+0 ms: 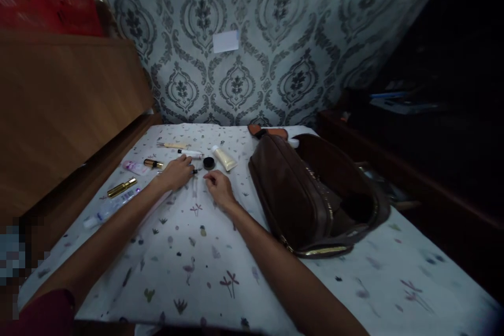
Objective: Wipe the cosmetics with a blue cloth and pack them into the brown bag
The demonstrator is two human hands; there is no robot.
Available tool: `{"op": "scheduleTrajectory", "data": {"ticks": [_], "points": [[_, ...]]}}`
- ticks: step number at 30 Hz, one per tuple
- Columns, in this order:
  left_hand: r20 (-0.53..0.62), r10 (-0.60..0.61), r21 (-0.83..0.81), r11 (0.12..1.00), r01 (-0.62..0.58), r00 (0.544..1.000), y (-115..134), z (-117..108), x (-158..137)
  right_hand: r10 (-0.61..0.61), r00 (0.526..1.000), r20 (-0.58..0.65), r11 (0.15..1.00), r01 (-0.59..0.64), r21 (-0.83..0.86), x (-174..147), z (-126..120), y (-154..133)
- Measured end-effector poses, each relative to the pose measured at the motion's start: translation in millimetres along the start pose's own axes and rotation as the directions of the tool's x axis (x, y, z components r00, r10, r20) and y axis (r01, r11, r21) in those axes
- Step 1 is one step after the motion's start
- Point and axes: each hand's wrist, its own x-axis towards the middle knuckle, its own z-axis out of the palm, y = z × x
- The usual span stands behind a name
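Observation:
My left hand [179,172] is over the printed cloth, its fingers bent down around a slim black-capped tube [195,171] that is mostly hidden under it. Close by on the right, my right hand [219,186] has its fingers curled together; whether anything is in them is hidden. Just beyond the two hands lie a round black jar [208,163], a cream squeeze tube [224,158] with a white cap and a white tube [190,154] with a black end.
Left of my arm lie a gold tube [122,188], a black-and-gold tube [153,164], a pink-and-white tube [136,168] and a clear bottle [112,208]. A brown bag [291,194] stands unzipped at right. A wooden panel [66,110] borders the left, patterned wallpaper [236,84] the back.

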Motion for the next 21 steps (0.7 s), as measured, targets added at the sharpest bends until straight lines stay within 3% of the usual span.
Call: {"op": "scheduleTrajectory", "data": {"ticks": [8, 10, 12, 14, 16, 21], "points": [[-0.038, -0.016, 0.009, 1.0, 0.016, 0.999, 19.2, -10.2, 0.7, 0.037, 0.999, 0.019, 0.995, -0.035, -0.089, -1.7, -3.8, -13.8], [-0.151, -0.071, -0.076, 0.995, 0.06, 0.986, 26.9, -18.6, -0.5, 0.015, 0.999, 0.038, 0.996, -0.011, -0.091, -2.9, -5.5, -18.1], [-0.312, -0.171, -0.257, 0.962, 0.09, 0.935, 36.7, -30.3, -2.0, -0.044, 0.995, 0.092, 0.996, 0.05, -0.073, -5.2, -8.3, -22.3], [-0.417, -0.301, -0.479, 0.875, 0.074, 0.858, 46.9, -42.3, -3.7, -0.104, 0.981, 0.165, 0.994, 0.11, -0.027, -8.4, -12.3, -26.2], [-0.429, -0.429, -0.666, 0.745, 0.042, 0.795, 54.8, -49.7, -5.2, -0.105, 0.974, 0.2, 0.994, 0.102, 0.026, -12.2, -17.1, -30.0], [-0.202, -0.649, -0.947, 0.321, 0.024, 0.733, 55.7, -33.8, -8.6, -0.009, 0.983, 0.185, 1.0, 0.005, 0.02, -21.8, -25.4, -38.8]]}}
